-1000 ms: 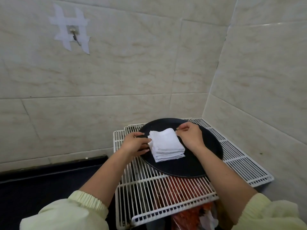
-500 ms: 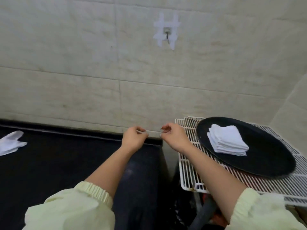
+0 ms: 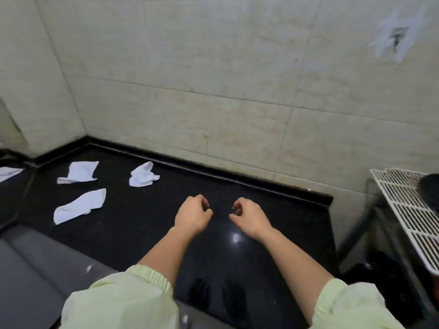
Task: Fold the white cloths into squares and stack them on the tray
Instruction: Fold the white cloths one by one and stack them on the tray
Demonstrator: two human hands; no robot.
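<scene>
Three crumpled white cloths lie on the black counter at the left: one at the back left, one further right near the wall, one nearer me. A fourth white cloth shows at the far left edge. My left hand and my right hand hover side by side over the counter's middle, fingers curled, holding nothing. Only a sliver of the black tray shows at the right edge; its stack of folded cloths is out of view.
A white wire rack carries the tray at the right, beyond the counter's end. Tiled walls close the back and the left corner. A taped hook hangs on the wall at upper right. A grey surface lies at lower left.
My view has swung left from the tray to the counter. Both hands left the folded stack and moved left with it, empty and curled. The loose cloths came into view.
</scene>
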